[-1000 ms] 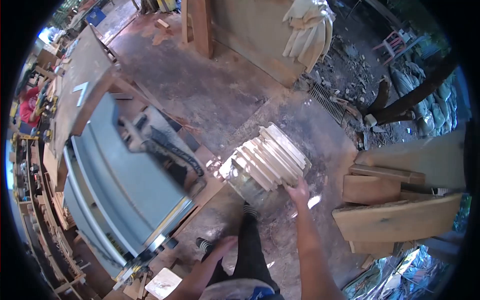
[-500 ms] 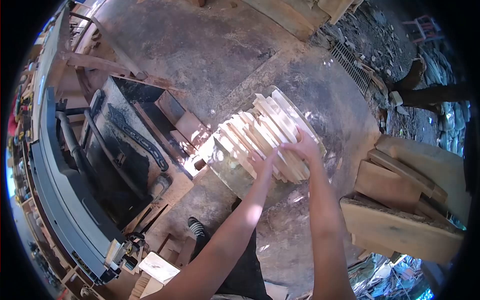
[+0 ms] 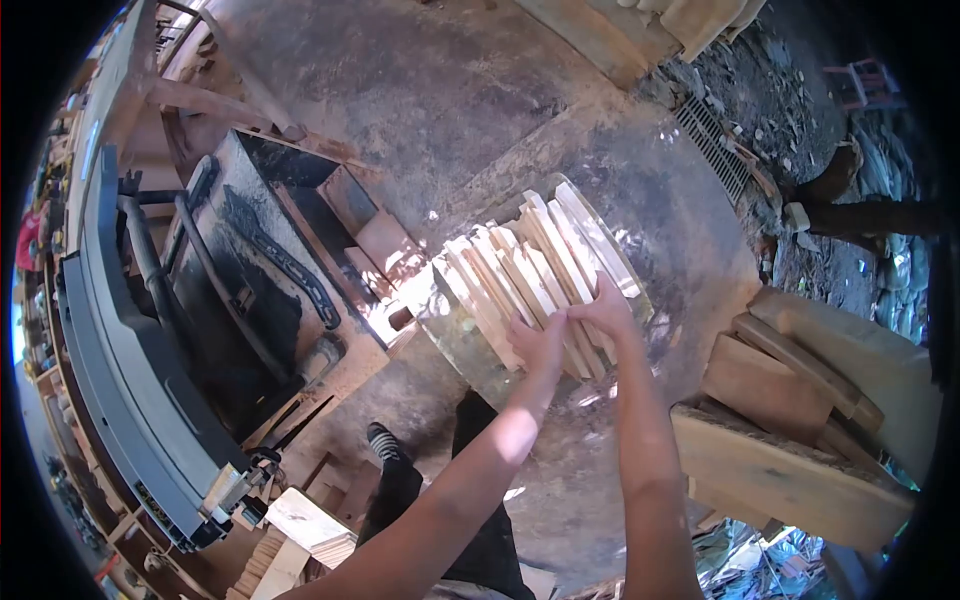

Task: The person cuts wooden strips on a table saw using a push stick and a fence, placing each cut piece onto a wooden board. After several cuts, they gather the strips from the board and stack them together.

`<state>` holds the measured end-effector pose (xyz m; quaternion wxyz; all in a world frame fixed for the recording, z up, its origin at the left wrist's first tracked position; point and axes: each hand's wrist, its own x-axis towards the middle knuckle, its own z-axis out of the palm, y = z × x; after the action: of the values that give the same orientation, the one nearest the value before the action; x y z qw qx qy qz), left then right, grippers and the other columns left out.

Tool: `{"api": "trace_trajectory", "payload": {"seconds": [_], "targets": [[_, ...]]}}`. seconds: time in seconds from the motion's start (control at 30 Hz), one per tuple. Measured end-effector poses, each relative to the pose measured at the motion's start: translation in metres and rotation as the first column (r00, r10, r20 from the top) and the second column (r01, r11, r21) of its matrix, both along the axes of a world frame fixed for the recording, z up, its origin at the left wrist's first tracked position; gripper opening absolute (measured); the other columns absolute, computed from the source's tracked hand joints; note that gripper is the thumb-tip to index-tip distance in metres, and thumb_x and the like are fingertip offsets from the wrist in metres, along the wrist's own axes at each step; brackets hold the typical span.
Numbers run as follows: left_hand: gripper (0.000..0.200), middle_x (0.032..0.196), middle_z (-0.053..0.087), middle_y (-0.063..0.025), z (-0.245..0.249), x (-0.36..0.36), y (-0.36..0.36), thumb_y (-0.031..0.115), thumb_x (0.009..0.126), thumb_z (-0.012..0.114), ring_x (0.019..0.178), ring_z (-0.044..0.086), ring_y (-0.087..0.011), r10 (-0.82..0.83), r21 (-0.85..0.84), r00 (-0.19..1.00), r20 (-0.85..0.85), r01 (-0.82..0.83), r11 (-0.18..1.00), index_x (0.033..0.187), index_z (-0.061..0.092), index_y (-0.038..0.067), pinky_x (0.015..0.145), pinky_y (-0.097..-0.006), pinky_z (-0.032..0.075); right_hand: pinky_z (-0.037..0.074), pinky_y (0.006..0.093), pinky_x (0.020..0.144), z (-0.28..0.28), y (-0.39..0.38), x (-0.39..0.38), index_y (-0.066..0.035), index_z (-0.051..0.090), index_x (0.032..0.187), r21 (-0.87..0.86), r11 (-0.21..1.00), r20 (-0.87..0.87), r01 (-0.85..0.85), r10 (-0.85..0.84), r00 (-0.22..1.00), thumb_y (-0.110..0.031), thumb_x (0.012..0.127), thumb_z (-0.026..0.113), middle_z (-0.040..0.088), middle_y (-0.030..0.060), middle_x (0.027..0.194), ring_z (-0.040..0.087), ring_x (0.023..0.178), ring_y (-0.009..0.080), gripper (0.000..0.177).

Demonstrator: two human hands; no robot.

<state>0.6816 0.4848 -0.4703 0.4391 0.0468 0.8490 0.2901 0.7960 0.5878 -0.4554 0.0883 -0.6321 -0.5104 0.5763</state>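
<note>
Beneath left hand (image 3: 538,345), right hand (image 3: 608,310): pale, narrow wooden strips (image 3: 530,265)
Both hands: half-open, touching; hold unclear
Strips: best steadied with even pressure

Many wood strips (image 3: 520,270), long & thin, lie side by side in one bundle near the middle of the view, a bit toward 2 o'clock. Their colour is pale cream, w/ bright sun patches on top. Each strip runs approx. from 11 to 5 o'clock. The ends at 11 o'clock are uneven, some pcs. stick out more. Under them is a flat greyish surface (image 3: 460,345), visible at the 8 o'clock side.
</note>
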Motion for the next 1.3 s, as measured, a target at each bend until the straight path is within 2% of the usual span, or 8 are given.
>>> {"api": "trace_trajectory", "payload": {"seconds": [0.1,0.17,0.27,0.43,0.5,0.8,1.1,1.3], "targets": [[0.086,0.151,0.044,-0.0254,-0.013,0.005,-0.001,0.027,0.081,0.088,0.128,0.057,-0.0334,0.147,0.196,0.989,0.006,-0.145,0.97,0.147,0.043,-0.004,0.107,-0.043,0.048,0.051,0.0453,0.087,-0.024,0.001,0.005,0.001,0.066,0.11,0.238,0.942,0.252,-0.237,0.175,0.952,-0.039,0.05,0.098,0.064,0.0198,0.103,0.062,0.099,0.0368,0.079],[0.072,0.13,0.063,-0.0198,-0.014,-0.008,0.0,0.018,0.082,0.086,0.114,0.065,-0.0289,0.203,0.339,0.94,0.274,-0.292,0.895,0.139,0.049,-0.004,0.099,-0.0399,0.052,0.051,0.0447,0.086,-0.026,0.002,0.006,0.001,0.066,0.107,0.217,0.953,0.236,-0.211,0.158,0.959,-0.038,0.05,0.098,0.063,0.0196,0.102,0.061,0.098,0.0367,0.076],[0.065,0.118,0.069,-0.0163,-0.002,-0.019,0.002,0.015,0.082,0.085,0.107,0.068,-0.0271,0.195,0.324,0.923,0.331,-0.305,0.896,0.135,0.051,-0.004,0.097,-0.0381,0.053,0.051,0.0441,0.084,-0.018,-0.001,0.001,0.001,0.067,0.104,0.204,0.962,0.219,-0.181,0.135,0.966,-0.037,0.05,0.098,0.062,0.0184,0.099,0.061,0.095,0.0365,0.073],[0.063,0.121,0.069,-0.0193,-0.003,-0.007,0.002,0.019,0.078,0.087,0.11,0.068,-0.0315,0.179,0.347,0.927,0.329,-0.295,0.89,0.129,0.057,-0.004,0.097,-0.043,0.054,0.052,0.043,0.087,-0.025,-0.004,0.003,0.001,0.067,0.11,0.174,0.964,0.181,-0.202,0.17,0.969,-0.033,0.053,0.097,0.067,0.0158,0.102,0.064,0.098,0.0328,0.073],[0.063,0.12,0.069,-0.0189,-0.003,-0.006,0.002,0.019,0.078,0.087,0.11,0.069,-0.0316,0.19,0.355,0.938,0.291,-0.29,0.889,0.129,0.058,-0.004,0.097,-0.043,0.054,0.053,0.0409,0.093,-0.02,-0.007,0.005,0.001,0.066,0.118,-0.064,0.998,-0.147,0.026,-0.036,0.988,-0.028,0.056,0.097,0.071,0.0155,0.111,0.068,0.104,0.0275,0.075],[0.067,0.124,0.065,-0.0164,0.005,-0.015,-0.003,0.016,0.085,0.083,0.112,0.066,-0.0268,0.151,0.354,0.894,0.422,-0.316,0.88,0.139,0.047,-0.001,0.097,-0.0401,0.053,0.053,0.0373,0.1,-0.026,-0.008,0.006,0.002,0.059,0.136,-0.101,0.992,-0.105,-0.07,0.06,0.993,-0.015,0.062,0.095,0.071,0.0138,0.124,0.068,0.112,0.0234,0.084],[0.062,0.122,0.065,-0.017,0.011,-0.014,-0.018,0.014,0.081,0.086,0.113,0.066,-0.0265,0.122,0.454,0.968,0.22,-0.213,0.865,0.13,0.053,-0.003,0.095,-0.0406,0.055,0.053,0.0362,0.101,0.023,-0.03,-0.014,0.0,0.054,0.143,-0.044,0.999,-0.11,-0.019,0.014,0.994,-0.003,0.068,0.09,0.069,0.0104,0.127,0.066,0.115,0.0221,0.082],[0.078,0.127,0.062,-0.0178,0.024,-0.024,-0.023,0.016,0.085,0.085,0.117,0.064,-0.0252,0.086,0.435,0.839,0.538,-0.364,0.823,0.143,0.037,-0.002,0.099,-0.0387,0.054,0.053,0.037,0.1,0.034,-0.038,-0.015,0.0,0.054,0.141,-0.086,0.993,-0.2,0.079,-0.095,0.975,-0.007,0.068,0.091,0.068,0.0125,0.125,0.067,0.114,0.0229,0.082]]}}
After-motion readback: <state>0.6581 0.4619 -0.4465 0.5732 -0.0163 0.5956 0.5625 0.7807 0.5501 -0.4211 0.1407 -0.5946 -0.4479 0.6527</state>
